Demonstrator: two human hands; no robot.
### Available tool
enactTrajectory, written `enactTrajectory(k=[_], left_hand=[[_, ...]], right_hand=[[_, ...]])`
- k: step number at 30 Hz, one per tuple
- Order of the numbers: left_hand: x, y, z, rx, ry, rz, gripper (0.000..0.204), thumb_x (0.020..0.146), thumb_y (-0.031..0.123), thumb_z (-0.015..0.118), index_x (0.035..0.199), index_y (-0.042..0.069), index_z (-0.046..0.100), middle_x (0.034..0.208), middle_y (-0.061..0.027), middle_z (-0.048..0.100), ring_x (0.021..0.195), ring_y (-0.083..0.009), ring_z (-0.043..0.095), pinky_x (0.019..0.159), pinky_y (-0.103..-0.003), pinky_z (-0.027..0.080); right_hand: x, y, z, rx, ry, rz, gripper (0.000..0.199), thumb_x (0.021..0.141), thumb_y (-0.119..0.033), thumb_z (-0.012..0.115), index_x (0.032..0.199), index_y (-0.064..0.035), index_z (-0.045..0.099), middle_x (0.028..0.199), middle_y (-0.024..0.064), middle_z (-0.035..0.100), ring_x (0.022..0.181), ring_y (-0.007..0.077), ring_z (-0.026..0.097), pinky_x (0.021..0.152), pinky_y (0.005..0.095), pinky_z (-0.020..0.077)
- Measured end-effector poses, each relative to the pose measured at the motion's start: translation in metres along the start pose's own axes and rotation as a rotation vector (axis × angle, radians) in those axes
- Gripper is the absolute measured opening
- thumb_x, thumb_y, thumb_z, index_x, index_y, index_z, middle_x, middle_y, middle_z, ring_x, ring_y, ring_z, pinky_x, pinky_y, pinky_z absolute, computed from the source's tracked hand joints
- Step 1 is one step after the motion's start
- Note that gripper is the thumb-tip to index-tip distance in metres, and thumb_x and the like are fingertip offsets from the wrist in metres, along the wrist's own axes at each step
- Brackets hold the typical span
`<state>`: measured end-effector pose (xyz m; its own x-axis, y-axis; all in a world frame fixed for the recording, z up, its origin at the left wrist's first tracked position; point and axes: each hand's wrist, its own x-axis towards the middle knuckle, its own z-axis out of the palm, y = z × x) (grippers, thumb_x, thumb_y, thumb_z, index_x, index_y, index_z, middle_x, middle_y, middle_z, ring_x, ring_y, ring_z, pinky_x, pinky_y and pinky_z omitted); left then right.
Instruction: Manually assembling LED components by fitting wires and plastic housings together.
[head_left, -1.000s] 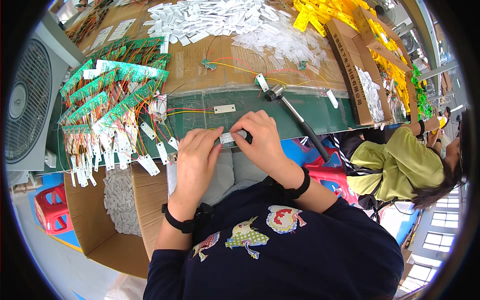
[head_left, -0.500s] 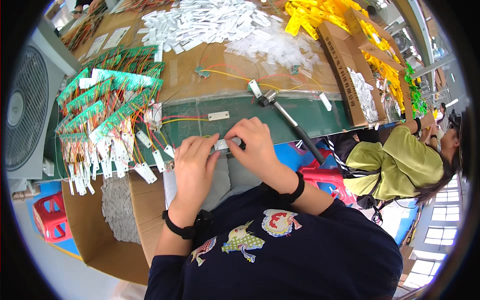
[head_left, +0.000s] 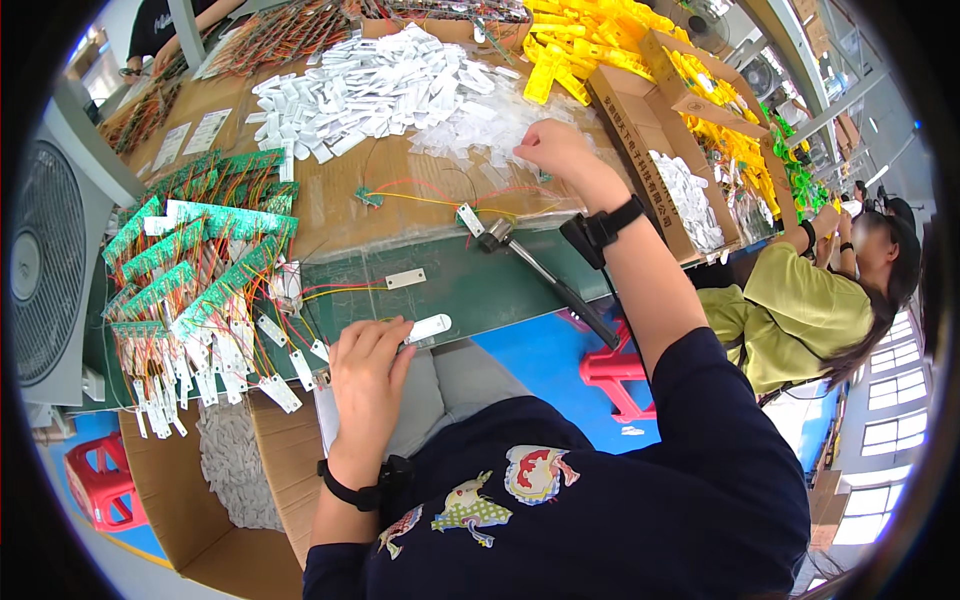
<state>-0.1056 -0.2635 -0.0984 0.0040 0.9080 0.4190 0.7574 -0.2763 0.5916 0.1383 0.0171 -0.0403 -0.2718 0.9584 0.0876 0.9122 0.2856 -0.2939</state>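
My left hand [head_left: 366, 368] is closed on one end of a small white plastic piece with a rounded tip [head_left: 430, 328], held at the front edge of the green worktop. My right hand [head_left: 562, 150] is stretched far forward, at the right side of a heap of translucent plastic pieces [head_left: 465, 132]. Its fingers are bent together, and I cannot make out what is between them. Just beyond the left hand lies a white piece on red and yellow wires [head_left: 406, 278]. A hammer [head_left: 550, 278] rests right of it, its handle poking past the worktop edge.
Wired green circuit boards [head_left: 190, 265] are stacked at the left, beside a grey fan [head_left: 38, 265]. A white plastic heap [head_left: 370, 85], yellow parts [head_left: 565, 55] and a cardboard box [head_left: 640, 150] stand farther off. A co-worker in a green shirt [head_left: 790, 320] sits at the right.
My right hand has left the white piece and moved forward to the translucent heap. The left hand keeps hold of the piece, which now shows more fully. The view has shifted slightly.
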Motion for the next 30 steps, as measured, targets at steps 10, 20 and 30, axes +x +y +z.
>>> enactTrajectory(k=[10, 20, 30], left_hand=[[-0.003, -0.004, 0.000, -0.011, 0.001, -0.016, 0.027, 0.071, 0.007, 0.071, 0.098, 0.007, 0.067, 0.099, -0.0024, 0.066, 0.097, -0.0237, 0.057, 0.082, -0.037, 0.042], [-0.001, -0.002, 0.001, -0.026, -0.013, -0.024, 0.027, 0.071, 0.005, 0.071, 0.098, 0.007, 0.066, 0.100, -0.0045, 0.066, 0.098, -0.0256, 0.056, 0.084, -0.038, 0.042], [-0.001, -0.002, -0.001, -0.027, -0.010, -0.027, 0.028, 0.071, 0.005, 0.071, 0.098, 0.007, 0.067, 0.100, -0.0051, 0.066, 0.097, -0.0260, 0.057, 0.084, -0.038, 0.042]], right_hand=[[0.002, -0.001, 0.017, -0.004, 0.055, -0.049, 0.023, 0.072, -0.023, 0.073, 0.079, -0.0023, 0.066, 0.077, 0.0138, 0.065, 0.074, 0.0231, 0.064, 0.065, 0.0338, 0.0502], [-0.089, -0.039, 0.019, 0.289, 0.029, -0.261, 0.009, 0.079, -0.007, 0.063, 0.086, -0.0016, 0.063, 0.070, 0.0106, 0.061, 0.066, 0.0184, 0.061, 0.061, 0.0313, 0.0485], [-0.008, -0.011, 0.027, -0.006, -0.204, -0.277, 0.016, 0.073, -0.015, 0.067, 0.084, -0.0043, 0.065, 0.081, 0.0135, 0.065, 0.073, 0.0273, 0.062, 0.065, 0.0361, 0.0489]])
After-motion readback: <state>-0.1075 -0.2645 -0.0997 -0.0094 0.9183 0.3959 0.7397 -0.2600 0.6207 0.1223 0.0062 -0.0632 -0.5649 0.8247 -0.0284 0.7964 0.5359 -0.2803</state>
